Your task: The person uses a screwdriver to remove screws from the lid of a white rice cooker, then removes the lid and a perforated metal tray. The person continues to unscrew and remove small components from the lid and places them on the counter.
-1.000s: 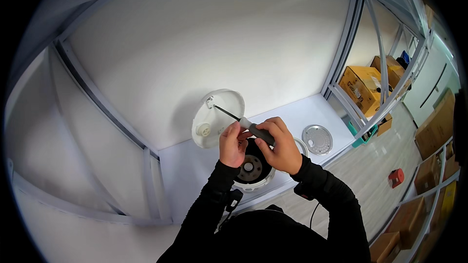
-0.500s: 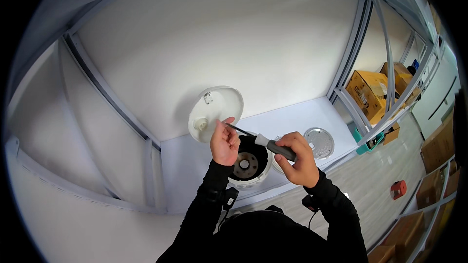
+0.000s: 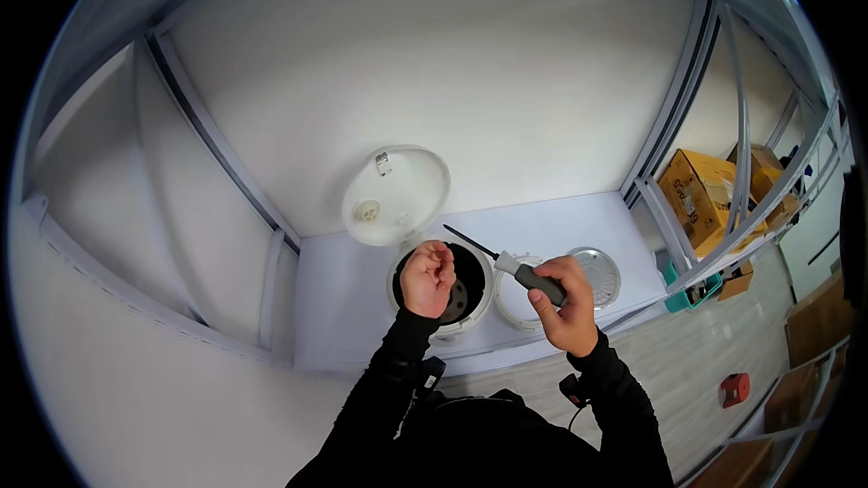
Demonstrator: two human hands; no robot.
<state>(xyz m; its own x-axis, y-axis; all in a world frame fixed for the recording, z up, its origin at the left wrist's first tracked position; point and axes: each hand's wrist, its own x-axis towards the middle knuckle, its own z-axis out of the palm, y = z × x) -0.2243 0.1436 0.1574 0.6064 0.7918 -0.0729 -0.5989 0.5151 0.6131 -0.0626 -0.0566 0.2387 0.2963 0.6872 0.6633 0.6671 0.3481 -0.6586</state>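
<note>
My right hand (image 3: pixel 568 309) grips the dark grey handle of a screwdriver (image 3: pixel 507 263), its shaft pointing up and left, its tip in the air. Over the open rice cooker (image 3: pixel 395 286) is my left hand (image 3: pixel 429 278), with fingers curled in and pressed together. Whether they hold something small cannot be made out. The cooker's white lid (image 3: pixel 409 201) stands raised at the back. Its dark inside shows a round plate at the bottom, partly covered by my left hand. A round white-rimmed part (image 3: pixel 512 305) lies beside the cooker, partly behind my right hand.
A perforated metal disc (image 3: pixel 599 278) lies on the white table (image 3: pixel 348 334), right of my right hand. Grey frame posts and a white wall (image 3: pixel 434 63) enclose the table. Cardboard boxes (image 3: pixel 701 199), a teal bin (image 3: pixel 680 296) and a red object (image 3: pixel 734 389) are at the right.
The screwdriver's tip has come away from my left fingers, and my right hand has shifted slightly right. My left hand has curled its fingers more. The view has shifted a little.
</note>
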